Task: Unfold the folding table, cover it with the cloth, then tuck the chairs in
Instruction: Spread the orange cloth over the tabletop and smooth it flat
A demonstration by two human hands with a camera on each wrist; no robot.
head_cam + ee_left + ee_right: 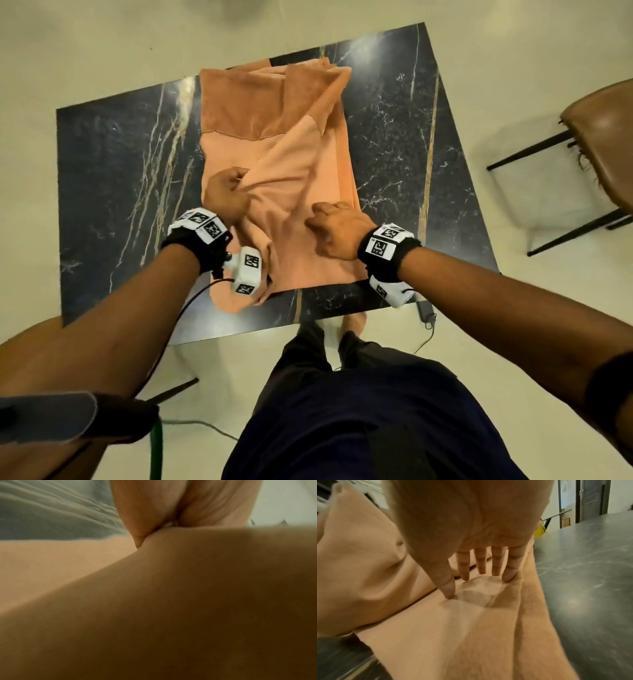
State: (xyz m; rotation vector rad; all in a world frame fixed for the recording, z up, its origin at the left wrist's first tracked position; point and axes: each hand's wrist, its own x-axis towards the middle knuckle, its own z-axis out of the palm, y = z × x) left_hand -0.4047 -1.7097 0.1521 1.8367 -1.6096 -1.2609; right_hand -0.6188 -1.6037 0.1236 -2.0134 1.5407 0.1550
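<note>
At the bottom of the head view, dark trousers (359, 411) are seen. Just above, the left hand (224, 193) is clenched on a bunched fold of the orange cloth (274, 137), while the right hand (337, 228) is laid on it with straight fingers (511, 566) pressing their tips into the fabric. The cloth is spread only partly, in layers, down the middle of the dark marbled table (113, 164). At the right edge, a brown chair (603, 137) is set apart from the table.
</note>
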